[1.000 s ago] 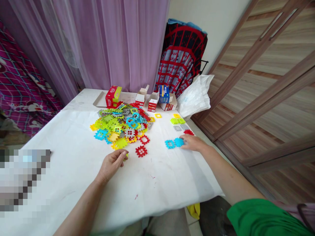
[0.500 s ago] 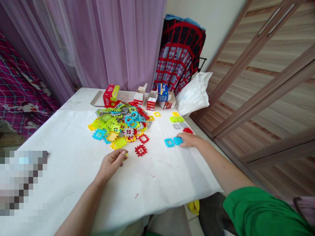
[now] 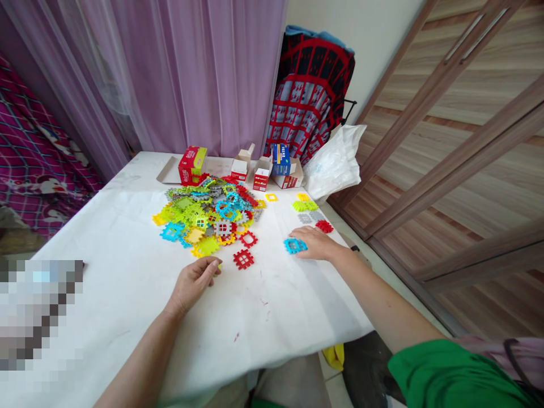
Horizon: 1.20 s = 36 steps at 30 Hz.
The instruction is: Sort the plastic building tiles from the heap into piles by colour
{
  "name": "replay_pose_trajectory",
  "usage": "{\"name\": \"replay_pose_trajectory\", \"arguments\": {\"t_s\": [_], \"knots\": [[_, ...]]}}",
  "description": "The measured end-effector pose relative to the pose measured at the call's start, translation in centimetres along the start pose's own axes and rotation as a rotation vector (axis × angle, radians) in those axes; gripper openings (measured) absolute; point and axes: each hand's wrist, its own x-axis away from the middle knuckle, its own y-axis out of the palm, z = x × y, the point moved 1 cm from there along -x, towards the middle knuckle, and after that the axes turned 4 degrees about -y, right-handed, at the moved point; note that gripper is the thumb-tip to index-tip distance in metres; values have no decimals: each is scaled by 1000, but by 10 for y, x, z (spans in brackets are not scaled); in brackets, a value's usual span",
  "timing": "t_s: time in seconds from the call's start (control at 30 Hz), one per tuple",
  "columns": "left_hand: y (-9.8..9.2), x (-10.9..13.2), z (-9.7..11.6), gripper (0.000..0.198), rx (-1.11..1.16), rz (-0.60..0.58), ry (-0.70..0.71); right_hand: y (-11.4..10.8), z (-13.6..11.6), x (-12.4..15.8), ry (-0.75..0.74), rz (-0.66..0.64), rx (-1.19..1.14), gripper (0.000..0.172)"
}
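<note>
A heap of coloured plastic waffle tiles (image 3: 204,215) lies on the white table (image 3: 127,272). My left hand (image 3: 193,283) rests in front of the heap with its fingers curled round a small yellow-green tile at the fingertips. Just right of it lies a red tile (image 3: 243,259). My right hand (image 3: 312,242) lies flat with fingers stretched over a blue tile (image 3: 292,245), covering a second blue tile beside it. A red tile (image 3: 323,226), grey tiles (image 3: 309,217) and green-yellow tiles (image 3: 305,204) lie beyond that hand.
Small red, white and blue cartons (image 3: 255,167) stand at the table's far edge before a purple curtain. A white plastic bag (image 3: 334,164) and a red-checked bag (image 3: 312,96) sit at the far right corner. Wooden sliding doors (image 3: 467,141) are to the right.
My right hand has slid left over the blue tiles, now covering one of them. My left hand has stayed in place.
</note>
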Motion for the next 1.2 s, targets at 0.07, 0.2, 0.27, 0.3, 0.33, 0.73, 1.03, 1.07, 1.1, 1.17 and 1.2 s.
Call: {"name": "replay_pose_trajectory", "arguments": {"t_s": [0.07, 0.2, 0.27, 0.3, 0.33, 0.73, 1.03, 1.07, 1.1, 1.17, 1.2], "knots": [[0, 0, -1, 50, 3, 5, 3, 0, -9, -4, 5, -2, 9, 51], [0, 0, -1, 50, 12, 6, 4, 3, -11, -6, 27, -24, 13, 46], [1, 0, -1, 49, 16, 2, 2, 3, -9, -6, 25, -22, 14, 47], [1, 0, -2, 49, 18, 1, 2, 2, -8, -6, 29, -17, 16, 48], [1, 0, -2, 49, 21, -1, 2, 1, -8, -6, 34, -10, 16, 50], [2, 0, -1, 50, 31, 5, -9, 8, -45, -30, -41, 0, -32, 52], [1, 1, 0, 49, 43, 10, -1, 11, -44, -31, -9, -27, -76, 56], [1, 1, 0, 49, 48, 13, -2, 9, -44, -29, -3, -11, -92, 56], [1, 1, 1, 49, 53, 16, -4, 6, -45, -26, 2, 32, -116, 54], [1, 1, 2, 50, 61, 21, -6, 0, -49, -18, 30, 216, -196, 46], [1, 1, 3, 50, 64, 23, -6, -1, -53, -14, 71, 349, -249, 41]]}}
